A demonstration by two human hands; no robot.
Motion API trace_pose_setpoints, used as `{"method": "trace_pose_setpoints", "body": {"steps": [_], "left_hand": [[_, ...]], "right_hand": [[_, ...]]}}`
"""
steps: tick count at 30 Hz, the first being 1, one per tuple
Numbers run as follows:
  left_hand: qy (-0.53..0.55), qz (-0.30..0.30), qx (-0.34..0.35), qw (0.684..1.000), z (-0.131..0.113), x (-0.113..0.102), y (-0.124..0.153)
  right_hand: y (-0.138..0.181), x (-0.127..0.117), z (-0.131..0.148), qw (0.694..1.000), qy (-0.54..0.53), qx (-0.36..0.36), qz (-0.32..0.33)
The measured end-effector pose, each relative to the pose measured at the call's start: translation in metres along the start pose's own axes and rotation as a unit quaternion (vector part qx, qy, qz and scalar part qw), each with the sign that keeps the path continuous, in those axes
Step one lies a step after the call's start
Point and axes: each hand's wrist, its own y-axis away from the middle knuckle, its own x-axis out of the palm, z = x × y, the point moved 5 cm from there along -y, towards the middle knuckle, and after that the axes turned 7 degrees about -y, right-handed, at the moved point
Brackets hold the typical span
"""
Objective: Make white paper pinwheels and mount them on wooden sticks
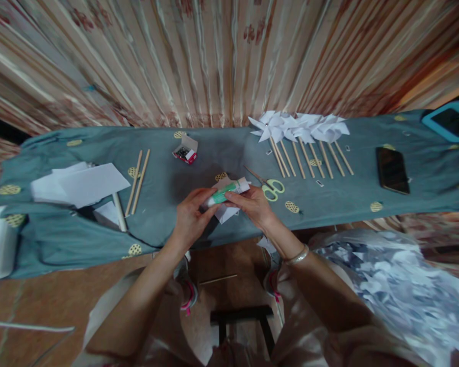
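Between both hands is a green and white glue stick (226,193), tilted slightly up to the right. My left hand (193,211) is closed around its left end. At its other end, the fingers of my right hand (254,204) grip it near the white tip. Underneath, a white piece of cut paper (226,214) lies on the cloth, partly hidden by the hands. Just right of my right hand rest scissors (271,187) with pale green handles, blades pointing up and left.
Finished paper pinwheels (300,127) on wooden sticks line the back right. A small red box (186,150) of pins stands behind my hands. Two wooden sticks (137,183) and paper sheets (95,183) lie left. A phone (392,171) is at right; a bag of paper scraps (401,285) sits below.
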Motion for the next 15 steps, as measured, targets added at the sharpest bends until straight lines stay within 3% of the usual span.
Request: {"method": "trace_pose_setpoints", "body": {"steps": [4, 7, 11, 15], "left_hand": [[0.001, -0.018, -0.031, 0.999, 0.011, -0.009, -0.002], [-0.025, -0.042, -0.071, 0.996, 0.024, -0.023, -0.003], [-0.093, -0.054, -0.088, 0.990, 0.041, -0.041, -0.004], [-0.166, -0.043, -0.078, 0.982, 0.056, -0.049, -0.002]], "right_hand": [[0.000, -0.007, 0.001, 0.997, 0.069, -0.034, 0.013], [0.007, -0.018, 0.012, 0.972, 0.195, -0.127, -0.003], [0.025, -0.016, 0.023, 0.871, 0.422, -0.251, 0.026], [0.038, -0.009, 0.018, 0.793, 0.516, -0.315, 0.078]]}}
